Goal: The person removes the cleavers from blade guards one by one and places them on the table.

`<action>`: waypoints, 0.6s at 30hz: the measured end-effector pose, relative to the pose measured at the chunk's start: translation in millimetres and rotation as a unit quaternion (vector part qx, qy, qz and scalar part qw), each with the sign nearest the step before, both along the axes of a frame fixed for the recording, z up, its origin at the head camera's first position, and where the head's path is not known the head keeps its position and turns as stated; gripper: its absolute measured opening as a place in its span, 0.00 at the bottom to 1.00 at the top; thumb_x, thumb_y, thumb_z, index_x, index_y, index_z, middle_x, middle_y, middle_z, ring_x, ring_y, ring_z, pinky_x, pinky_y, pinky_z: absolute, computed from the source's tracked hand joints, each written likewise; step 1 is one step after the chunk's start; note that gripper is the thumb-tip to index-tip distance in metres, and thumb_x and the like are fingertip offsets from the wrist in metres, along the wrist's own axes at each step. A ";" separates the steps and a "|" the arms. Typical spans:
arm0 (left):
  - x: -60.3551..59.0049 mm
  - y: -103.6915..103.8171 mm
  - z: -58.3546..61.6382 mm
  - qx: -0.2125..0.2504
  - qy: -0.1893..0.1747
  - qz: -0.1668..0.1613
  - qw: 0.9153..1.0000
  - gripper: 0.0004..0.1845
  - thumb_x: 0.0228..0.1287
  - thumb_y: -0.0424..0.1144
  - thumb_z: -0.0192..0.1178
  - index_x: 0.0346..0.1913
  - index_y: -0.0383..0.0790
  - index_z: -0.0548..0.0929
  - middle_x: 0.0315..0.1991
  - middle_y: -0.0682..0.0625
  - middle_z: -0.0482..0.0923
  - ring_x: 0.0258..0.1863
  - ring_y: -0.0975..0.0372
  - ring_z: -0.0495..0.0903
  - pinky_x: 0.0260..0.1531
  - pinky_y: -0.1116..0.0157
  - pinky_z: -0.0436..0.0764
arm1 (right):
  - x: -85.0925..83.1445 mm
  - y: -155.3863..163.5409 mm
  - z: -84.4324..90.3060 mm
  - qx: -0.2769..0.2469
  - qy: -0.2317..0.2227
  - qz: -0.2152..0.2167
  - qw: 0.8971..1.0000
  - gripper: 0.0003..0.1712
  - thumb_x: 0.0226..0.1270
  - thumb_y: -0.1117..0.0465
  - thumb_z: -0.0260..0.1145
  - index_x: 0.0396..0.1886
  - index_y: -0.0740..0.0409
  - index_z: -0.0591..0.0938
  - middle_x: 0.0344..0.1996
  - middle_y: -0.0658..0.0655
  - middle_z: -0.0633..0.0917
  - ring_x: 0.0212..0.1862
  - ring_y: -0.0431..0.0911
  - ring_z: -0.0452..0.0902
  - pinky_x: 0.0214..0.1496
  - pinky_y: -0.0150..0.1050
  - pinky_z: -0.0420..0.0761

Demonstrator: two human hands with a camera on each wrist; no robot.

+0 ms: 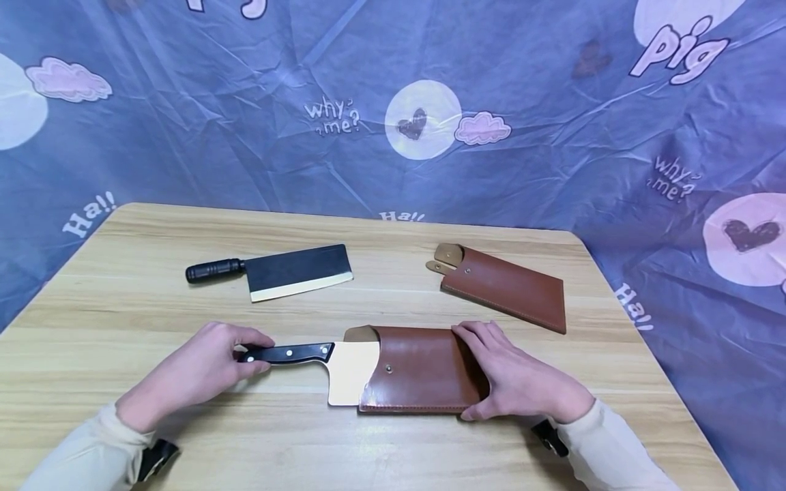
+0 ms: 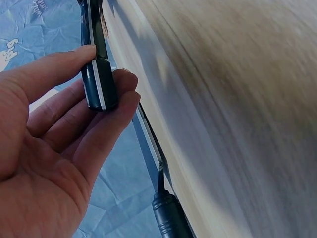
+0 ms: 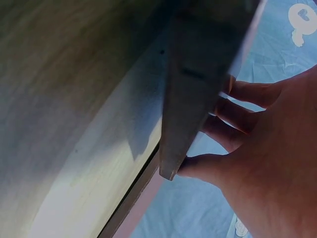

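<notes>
My left hand (image 1: 199, 365) pinches the butt of a riveted black handle (image 1: 288, 353) between thumb and fingers; it belongs to a cleaver with a bright blade (image 1: 351, 375). The front part of that blade is hidden inside a brown leather knife sheath (image 1: 417, 372), with its heel part showing outside the mouth. My right hand (image 1: 518, 378) grips the closed right end of the sheath, fingers at the far edge and thumb at the near edge. In the right wrist view, the sheath (image 3: 193, 89) appears edge-on and dark between thumb and fingers.
Farther back on the wooden table (image 1: 393, 450), a second cleaver (image 1: 297, 269) with a dark blade and ribbed handle lies at the left. Another brown sheath (image 1: 510, 286), its strap undone, lies at the back right. A printed blue cloth (image 1: 258, 157) hangs behind the table.
</notes>
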State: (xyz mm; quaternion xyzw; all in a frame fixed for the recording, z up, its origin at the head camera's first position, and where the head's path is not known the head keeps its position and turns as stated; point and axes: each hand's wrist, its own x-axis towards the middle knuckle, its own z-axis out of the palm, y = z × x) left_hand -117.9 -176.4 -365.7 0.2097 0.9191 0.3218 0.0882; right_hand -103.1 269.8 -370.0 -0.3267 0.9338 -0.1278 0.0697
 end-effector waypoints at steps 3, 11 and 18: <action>-0.2 -1.4 -0.1 0.000 -0.001 -0.001 1.000 0.16 0.55 0.38 0.73 0.48 0.40 0.87 0.41 0.49 0.84 0.22 0.67 0.71 0.20 0.67 0.72 | 0.0 -0.5 0.3 -0.001 -0.003 -0.001 1.000 0.69 0.37 0.35 0.81 0.73 0.65 0.58 0.65 0.59 0.63 0.68 0.56 0.56 0.69 0.57 0.56; -0.4 -3.4 -1.9 -0.005 -0.004 -0.005 1.000 0.16 0.54 0.38 0.73 0.47 0.41 0.87 0.42 0.49 0.84 0.27 0.65 0.74 0.26 0.67 0.75 | 1.6 -1.0 -1.8 0.001 -0.007 -0.005 1.000 0.70 0.36 0.35 0.81 0.73 0.65 0.59 0.66 0.59 0.63 0.69 0.55 0.56 0.70 0.56 0.56; -0.3 -3.9 -2.3 -0.003 -0.002 -0.007 1.000 0.16 0.55 0.37 0.73 0.48 0.39 0.86 0.43 0.48 0.84 0.24 0.67 0.73 0.24 0.67 0.74 | -0.3 -0.7 -0.8 -0.002 0.005 0.002 1.000 0.69 0.35 0.36 0.81 0.72 0.66 0.59 0.65 0.59 0.64 0.68 0.55 0.57 0.69 0.57 0.57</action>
